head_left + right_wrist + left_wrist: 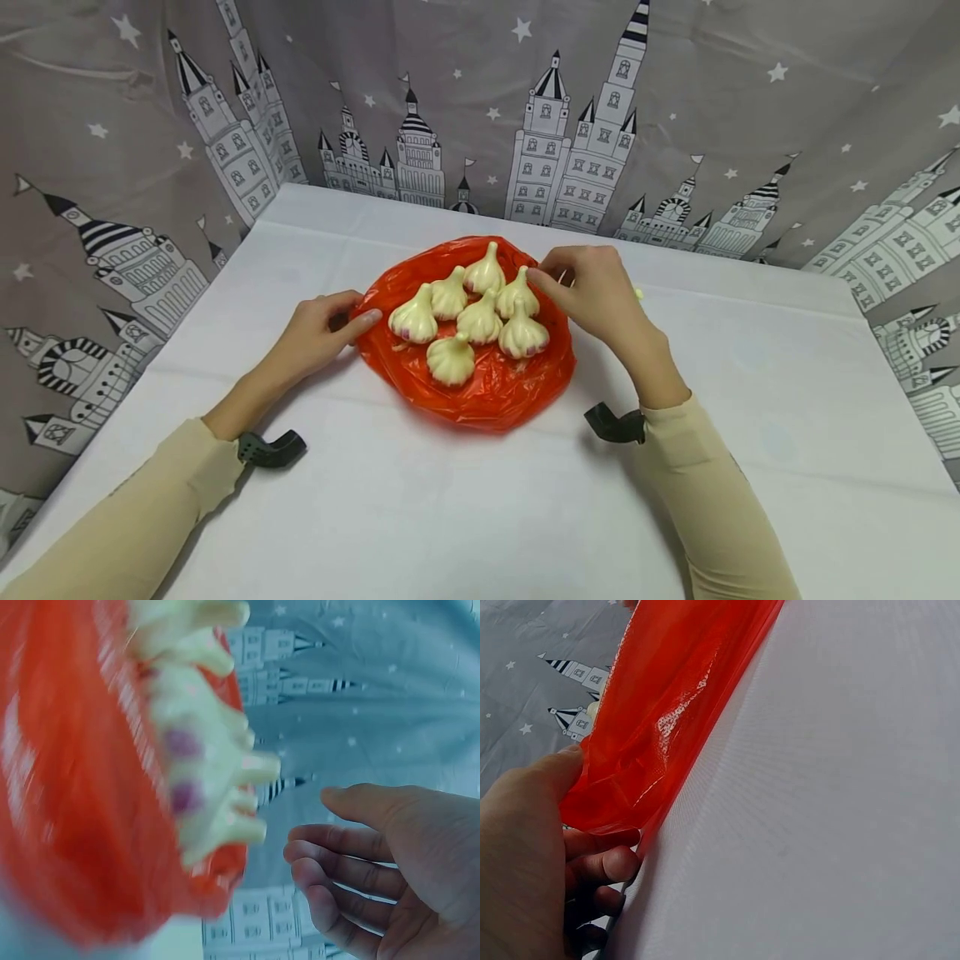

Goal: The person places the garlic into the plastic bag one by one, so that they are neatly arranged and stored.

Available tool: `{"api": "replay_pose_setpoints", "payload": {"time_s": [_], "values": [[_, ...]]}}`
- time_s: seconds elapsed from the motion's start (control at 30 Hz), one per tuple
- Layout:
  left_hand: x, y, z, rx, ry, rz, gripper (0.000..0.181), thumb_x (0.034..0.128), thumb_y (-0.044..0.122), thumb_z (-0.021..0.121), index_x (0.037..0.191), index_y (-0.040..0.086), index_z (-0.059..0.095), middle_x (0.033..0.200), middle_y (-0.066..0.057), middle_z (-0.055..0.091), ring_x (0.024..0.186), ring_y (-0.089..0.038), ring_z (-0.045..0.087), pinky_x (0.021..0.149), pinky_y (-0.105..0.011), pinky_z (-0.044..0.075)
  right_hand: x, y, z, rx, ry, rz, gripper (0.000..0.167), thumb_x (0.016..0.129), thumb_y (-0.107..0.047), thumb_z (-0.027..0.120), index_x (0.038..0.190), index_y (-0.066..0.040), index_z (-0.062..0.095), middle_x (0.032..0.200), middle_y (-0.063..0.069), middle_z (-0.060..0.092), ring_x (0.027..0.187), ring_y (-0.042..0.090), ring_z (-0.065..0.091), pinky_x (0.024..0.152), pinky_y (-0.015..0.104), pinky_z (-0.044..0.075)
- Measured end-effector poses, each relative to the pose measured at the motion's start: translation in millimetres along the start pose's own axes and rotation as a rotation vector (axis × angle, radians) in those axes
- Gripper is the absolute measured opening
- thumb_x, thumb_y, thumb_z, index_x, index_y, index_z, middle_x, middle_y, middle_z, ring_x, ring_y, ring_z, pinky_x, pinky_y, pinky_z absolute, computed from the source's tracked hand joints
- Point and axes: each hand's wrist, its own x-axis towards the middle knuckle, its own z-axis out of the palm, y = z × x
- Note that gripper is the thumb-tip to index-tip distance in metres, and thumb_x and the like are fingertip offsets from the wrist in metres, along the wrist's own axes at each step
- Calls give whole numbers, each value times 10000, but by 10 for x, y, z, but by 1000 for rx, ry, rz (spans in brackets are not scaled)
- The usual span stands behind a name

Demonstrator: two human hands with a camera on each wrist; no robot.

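Observation:
Several garlic bulbs [480, 319], cream with purple patches near the base, sit in a red plastic bag [480, 404] whose rim is spread wide on the table. At the bag's left edge, my left hand [318, 333] pinches the rim between thumb and fingers; the left wrist view shows the red film [652, 742] held there. My right hand [592, 287] hovers by the bag's upper right side, close to the bulbs. In the right wrist view, that hand [375, 862] holds nothing, its fingers loosely bent and apart from the bulbs [199, 742].
A white-covered table [465, 517] lies under everything. Behind it hangs a grey cloth [465, 100] printed with castles and stars. Just right of my right hand, a small pale yellow bit [638, 293] shows, mostly hidden. Each wrist carries a black mount [272, 450].

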Motion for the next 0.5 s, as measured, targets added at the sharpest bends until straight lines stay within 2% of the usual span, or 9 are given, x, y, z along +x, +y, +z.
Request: {"api": "replay_pose_setpoints", "payload": {"time_s": [0.27, 0.37, 0.5], "values": [[-19, 11, -13, 16, 9, 7, 254, 1040, 362, 673, 1121, 129, 732, 799, -23, 654, 751, -205, 575, 655, -238, 462, -229, 412, -196, -47, 16, 105, 211, 1004, -270, 724, 945, -88, 815, 809, 51, 758, 696, 200, 637, 598, 338, 491], [-10, 8, -5, 18, 8, 6, 258, 1043, 371, 667, 1115, 131, 727, 801, -27, 652, 754, -206, 573, 659, -237, 461, -294, 572, -314, -70, 60, 126, 196, 1000, -250, 733, 957, -81, 822, 824, 65, 772, 715, 213, 658, 618, 316, 484], [3, 5, 5, 19, 8, 5, 253, 1046, 371, 665, 1110, 133, 724, 803, -29, 647, 761, -205, 568, 668, -236, 453, -368, 718, -489, -87, 148, 136, 162, 987, -202, 746, 953, -66, 827, 827, 86, 781, 730, 249, 702, 625, 221, 464]]}}
